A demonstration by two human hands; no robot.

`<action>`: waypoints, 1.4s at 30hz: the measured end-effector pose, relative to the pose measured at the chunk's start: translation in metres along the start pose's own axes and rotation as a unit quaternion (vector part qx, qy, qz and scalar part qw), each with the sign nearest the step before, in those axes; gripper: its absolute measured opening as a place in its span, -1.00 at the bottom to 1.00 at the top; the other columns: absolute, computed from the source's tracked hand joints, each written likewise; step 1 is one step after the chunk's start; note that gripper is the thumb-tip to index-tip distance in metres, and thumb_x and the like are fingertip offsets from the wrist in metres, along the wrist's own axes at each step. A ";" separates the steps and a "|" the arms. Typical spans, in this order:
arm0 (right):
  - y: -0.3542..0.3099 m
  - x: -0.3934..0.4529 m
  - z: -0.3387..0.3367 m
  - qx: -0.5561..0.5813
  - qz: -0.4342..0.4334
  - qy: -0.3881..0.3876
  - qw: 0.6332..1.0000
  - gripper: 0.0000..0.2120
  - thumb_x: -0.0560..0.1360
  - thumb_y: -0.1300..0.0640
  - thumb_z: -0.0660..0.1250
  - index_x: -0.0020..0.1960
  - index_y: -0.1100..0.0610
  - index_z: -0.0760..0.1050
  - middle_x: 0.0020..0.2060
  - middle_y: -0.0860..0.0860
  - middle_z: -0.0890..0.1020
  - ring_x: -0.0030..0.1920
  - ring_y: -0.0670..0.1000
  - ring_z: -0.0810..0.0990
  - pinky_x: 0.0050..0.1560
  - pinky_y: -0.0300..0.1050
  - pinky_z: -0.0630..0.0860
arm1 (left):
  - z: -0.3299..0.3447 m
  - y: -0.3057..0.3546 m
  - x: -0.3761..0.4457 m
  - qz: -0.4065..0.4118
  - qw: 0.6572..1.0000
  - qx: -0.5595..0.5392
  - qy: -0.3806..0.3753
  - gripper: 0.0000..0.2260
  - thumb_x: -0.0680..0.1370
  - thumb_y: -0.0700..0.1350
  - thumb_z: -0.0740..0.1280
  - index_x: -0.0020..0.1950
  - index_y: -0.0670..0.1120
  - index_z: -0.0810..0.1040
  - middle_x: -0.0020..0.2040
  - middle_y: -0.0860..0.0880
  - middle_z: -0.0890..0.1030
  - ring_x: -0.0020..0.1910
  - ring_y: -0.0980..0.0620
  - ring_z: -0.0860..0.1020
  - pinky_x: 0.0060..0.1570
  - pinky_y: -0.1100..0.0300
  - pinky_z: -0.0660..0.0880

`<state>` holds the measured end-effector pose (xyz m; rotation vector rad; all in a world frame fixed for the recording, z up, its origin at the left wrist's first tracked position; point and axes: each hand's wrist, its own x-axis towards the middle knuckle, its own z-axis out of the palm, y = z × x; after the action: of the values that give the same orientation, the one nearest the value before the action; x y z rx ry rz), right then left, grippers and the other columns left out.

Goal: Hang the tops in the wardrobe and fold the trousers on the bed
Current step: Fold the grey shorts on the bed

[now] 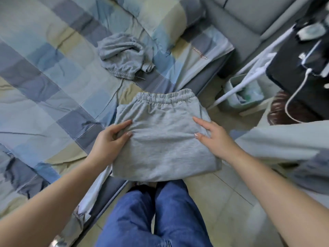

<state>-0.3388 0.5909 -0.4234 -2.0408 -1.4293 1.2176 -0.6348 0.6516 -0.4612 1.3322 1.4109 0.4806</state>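
Observation:
A pair of folded grey trousers [163, 139], elastic waistband turned away from me, hangs over the bed's near corner and my blue-jeaned legs. My left hand [110, 139] grips its left edge, thumb and forefinger on top and the other fingers hidden beneath. My right hand [213, 138] holds the right edge, with forefinger and thumb lying on the cloth and the rest wrapped round the side. A second grey garment [124, 56] with an elastic band lies crumpled further up the bed.
The bed [53, 77] has a blue, grey and beige checked cover. Right of it are a pale bin [231, 90], white rods [249, 72], a black unit with white cables [293, 68] and a grey padded headboard [249, 15]. The floor is tiled.

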 end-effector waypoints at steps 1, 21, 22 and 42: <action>0.002 -0.023 -0.009 0.007 0.008 0.013 1.000 -0.50 0.52 0.21 0.34 0.43 0.03 0.34 0.19 -0.12 0.36 0.24 -0.19 0.29 -0.03 -0.75 0.10 | 0.006 0.012 -0.009 0.012 1.000 0.008 -0.020 -0.70 0.51 -0.01 0.39 0.19 0.28 0.53 0.05 0.43 0.44 0.14 0.30 0.46 0.20 0.28 0.37; 0.177 -0.456 -0.112 0.182 0.122 0.356 0.908 -0.46 0.52 0.14 0.35 0.24 -0.43 0.27 0.31 -0.43 0.32 0.29 -0.53 0.20 0.14 -0.66 0.16 | 0.290 0.194 -0.212 0.242 0.903 0.106 -0.338 -0.69 0.49 -0.10 0.42 0.08 0.31 0.55 0.15 0.22 0.56 0.17 0.32 0.48 0.17 0.45 0.32; 0.190 -0.478 -0.117 0.184 0.128 0.371 0.901 -0.47 0.52 0.15 0.35 0.26 -0.40 0.28 0.32 -0.40 0.33 0.28 -0.53 0.21 0.15 -0.66 0.17 | 0.312 0.198 -0.227 0.251 0.894 0.115 -0.354 -0.69 0.49 -0.10 0.42 0.08 0.31 0.55 0.16 0.20 0.57 0.19 0.27 0.48 0.23 0.35 0.33; 0.364 -0.661 -0.160 0.256 0.360 0.582 0.683 -0.53 0.53 0.17 0.35 0.28 -0.25 0.30 0.30 -0.08 0.38 0.27 -0.18 0.39 0.19 -0.53 0.29 | 0.698 0.268 -0.360 0.317 0.701 0.246 -0.589 -0.65 0.48 -0.08 0.45 0.24 0.14 0.53 0.13 0.11 0.51 0.03 0.11 0.57 -0.03 0.27 0.50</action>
<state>-0.0756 -0.1237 -0.2995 -2.1781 0.3254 0.1704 0.0142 0.1557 -0.3180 1.9928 -0.0713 -0.3909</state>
